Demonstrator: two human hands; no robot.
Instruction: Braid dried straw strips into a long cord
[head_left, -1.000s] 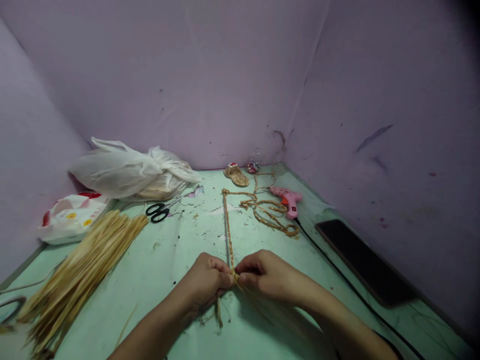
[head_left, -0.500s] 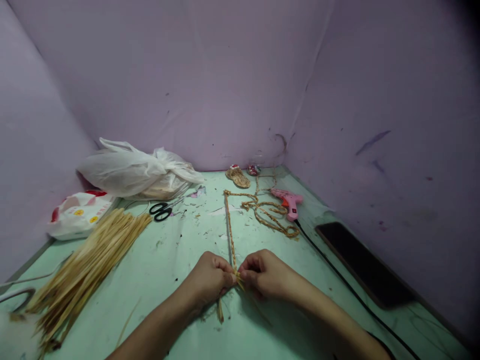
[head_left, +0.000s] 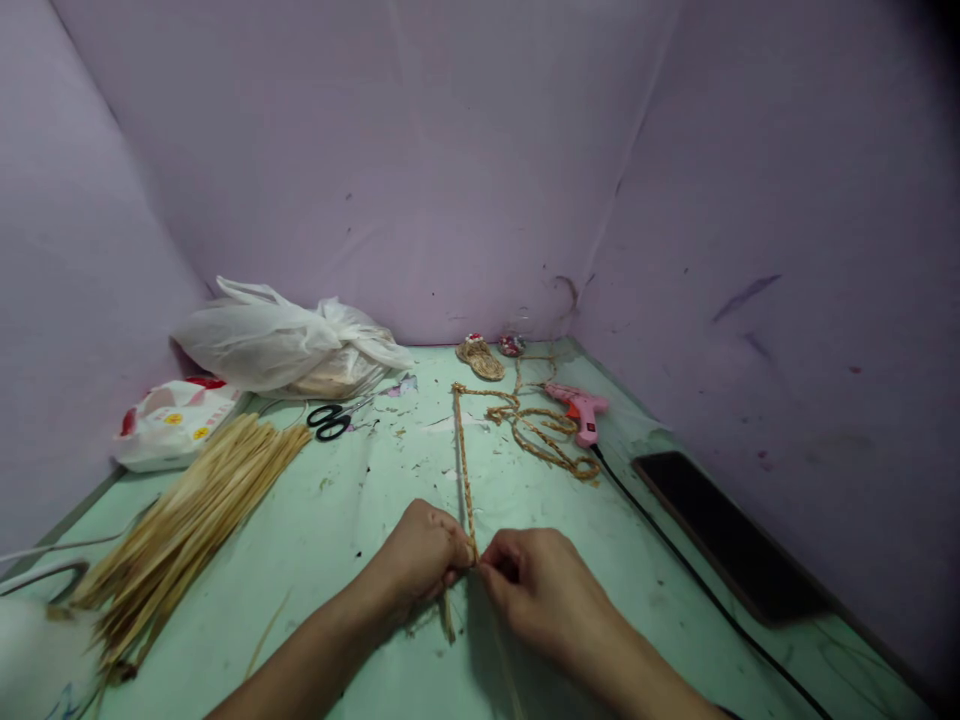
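A straw braid (head_left: 464, 460) runs from the middle of the table straight down to my two hands. My left hand (head_left: 427, 550) is closed, pinching the near end of the braid, and loose strand ends hang below its fingers. Just to the right, my right hand (head_left: 536, 580) is closed with thumb and forefinger pinched at a thin straw strand beside the braid's end. A strand trails down below it. Farther off, the braid bends right and joins a loose coil of braid (head_left: 547, 440).
Left lie a bundle of straw strips (head_left: 199, 500), black-handled scissors (head_left: 330, 422), a tissue pack (head_left: 176, 425) and a tied white plastic bag (head_left: 292, 345). Right are a pink glue gun (head_left: 581, 410) with a black cord and a dark phone (head_left: 727, 535). A small woven straw sole (head_left: 481, 360) lies at the back.
My right hand has moved slightly down and turned, drawing away from the braid's end. My left hand keeps its pinch. The whole view has shifted slightly.
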